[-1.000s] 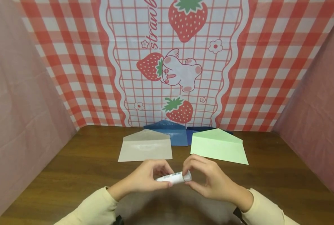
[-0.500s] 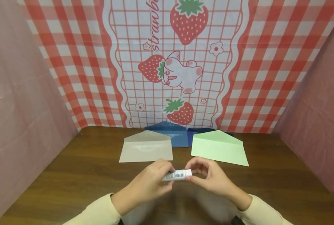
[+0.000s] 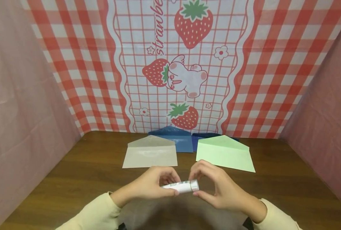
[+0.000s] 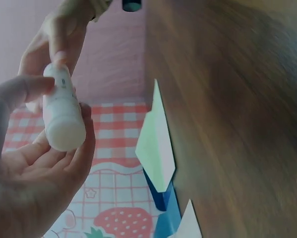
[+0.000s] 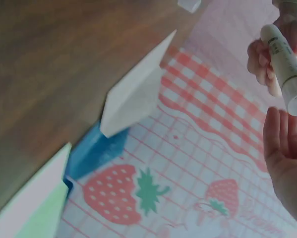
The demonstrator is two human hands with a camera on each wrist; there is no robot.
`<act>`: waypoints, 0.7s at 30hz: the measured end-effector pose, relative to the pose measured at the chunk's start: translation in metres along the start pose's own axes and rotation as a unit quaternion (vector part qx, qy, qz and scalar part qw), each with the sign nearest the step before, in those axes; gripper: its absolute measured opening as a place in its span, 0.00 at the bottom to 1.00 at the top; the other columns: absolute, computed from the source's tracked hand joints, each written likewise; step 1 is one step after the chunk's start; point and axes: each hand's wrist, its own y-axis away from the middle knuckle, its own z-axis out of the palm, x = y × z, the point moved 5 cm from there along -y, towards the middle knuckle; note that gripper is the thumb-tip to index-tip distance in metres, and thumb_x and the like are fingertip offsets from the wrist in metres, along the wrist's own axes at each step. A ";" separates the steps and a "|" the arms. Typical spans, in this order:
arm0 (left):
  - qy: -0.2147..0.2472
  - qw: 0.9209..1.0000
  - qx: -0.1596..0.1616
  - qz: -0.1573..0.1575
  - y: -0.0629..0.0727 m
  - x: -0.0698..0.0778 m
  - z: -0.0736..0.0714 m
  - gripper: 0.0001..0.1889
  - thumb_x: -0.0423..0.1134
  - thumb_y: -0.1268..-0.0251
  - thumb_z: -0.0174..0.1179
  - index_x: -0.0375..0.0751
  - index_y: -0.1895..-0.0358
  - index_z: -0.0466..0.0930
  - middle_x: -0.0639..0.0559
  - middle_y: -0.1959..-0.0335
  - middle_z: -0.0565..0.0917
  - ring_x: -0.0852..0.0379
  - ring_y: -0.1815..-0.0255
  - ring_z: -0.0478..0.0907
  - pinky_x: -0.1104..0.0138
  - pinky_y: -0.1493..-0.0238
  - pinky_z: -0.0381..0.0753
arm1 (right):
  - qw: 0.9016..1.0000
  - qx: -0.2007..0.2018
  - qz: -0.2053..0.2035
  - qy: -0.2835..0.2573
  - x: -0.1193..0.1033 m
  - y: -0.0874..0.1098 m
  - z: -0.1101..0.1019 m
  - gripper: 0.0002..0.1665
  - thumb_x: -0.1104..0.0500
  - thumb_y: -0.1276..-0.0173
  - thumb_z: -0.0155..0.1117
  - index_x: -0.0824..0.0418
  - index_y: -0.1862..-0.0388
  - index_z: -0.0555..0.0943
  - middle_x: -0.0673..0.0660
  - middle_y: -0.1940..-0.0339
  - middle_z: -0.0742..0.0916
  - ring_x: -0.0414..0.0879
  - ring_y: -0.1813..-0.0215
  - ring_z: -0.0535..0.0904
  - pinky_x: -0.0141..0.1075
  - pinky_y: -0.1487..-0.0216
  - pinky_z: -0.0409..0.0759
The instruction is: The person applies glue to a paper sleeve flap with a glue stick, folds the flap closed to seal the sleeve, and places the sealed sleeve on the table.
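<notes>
My left hand (image 3: 151, 183) grips the body of a white glue stick (image 3: 181, 187), thumb on the near side and fingers curled round the far side. The stick lies nearly level above the table's front part, its barcode label facing up. At its right end my right hand (image 3: 220, 185) pinches the capped end (image 3: 194, 185) between thumb and forefinger. In the left wrist view, the rounded white end of the glue stick (image 4: 65, 131) points toward the camera. The right wrist view shows the cap end of the glue stick (image 5: 296, 101) close to my right fingers (image 5: 282, 131).
Envelopes with raised flaps lie beyond my hands: a beige envelope (image 3: 150, 156) at left, a light green envelope (image 3: 225, 155) at right. Behind them are a blue envelope (image 3: 184, 143) and a dark blue one (image 3: 195, 143). A strawberry-print cloth (image 3: 187, 70) rises at the wooden table's (image 3: 81, 159) back edge.
My left hand rolled over with the glue stick half a second ago and has rolled back. The right fingers have stayed at the cap end. The envelopes lie as before.
</notes>
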 end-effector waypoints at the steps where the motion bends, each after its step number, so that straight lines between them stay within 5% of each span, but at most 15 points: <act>1: 0.020 1.000 -0.011 -0.011 0.000 -0.001 0.000 0.12 0.36 0.45 0.67 0.34 0.61 0.80 0.42 0.65 0.86 0.71 0.67 0.77 0.76 0.60 0.80 | 1.000 -0.001 -0.018 0.003 -0.003 -0.001 -0.001 0.21 0.69 0.50 0.73 0.57 0.59 0.76 0.48 0.59 0.79 0.36 0.57 0.76 0.24 0.56 0.78; 7: 0.075 0.996 -0.026 -0.028 0.000 -0.002 0.001 0.12 0.32 0.47 0.66 0.30 0.61 0.78 0.38 0.64 0.85 0.69 0.66 0.79 0.75 0.58 0.81 | 0.999 -0.002 -0.032 -0.011 -0.006 -0.003 -0.002 0.21 0.70 0.51 0.72 0.57 0.60 0.76 0.48 0.61 0.80 0.35 0.59 0.77 0.24 0.59 0.79; 13: -0.048 0.998 0.036 0.029 0.001 0.003 0.000 0.11 0.34 0.51 0.69 0.40 0.64 0.79 0.48 0.70 0.86 0.72 0.69 0.77 0.76 0.62 0.79 | 0.993 -0.002 0.063 -0.104 0.010 0.004 0.004 0.16 0.70 0.44 0.69 0.57 0.59 0.77 0.52 0.62 0.81 0.36 0.59 0.78 0.30 0.61 0.84; 18: -0.203 0.968 0.096 0.109 0.003 0.012 0.003 0.13 0.34 0.55 0.69 0.42 0.65 0.77 0.54 0.71 0.83 0.71 0.71 0.73 0.81 0.67 0.76 | 0.981 0.008 0.128 -0.143 0.026 0.014 0.014 0.15 0.70 0.42 0.69 0.59 0.58 0.77 0.55 0.62 0.82 0.33 0.59 0.79 0.32 0.60 0.84; 21: -0.246 0.955 0.110 0.125 0.004 0.013 0.006 0.13 0.34 0.55 0.69 0.42 0.65 0.76 0.55 0.70 0.80 0.69 0.70 0.72 0.82 0.67 0.74 | 0.975 0.011 0.159 -0.152 0.032 0.019 0.020 0.15 0.69 0.42 0.69 0.61 0.57 0.76 0.55 0.62 0.82 0.32 0.59 0.79 0.31 0.59 0.84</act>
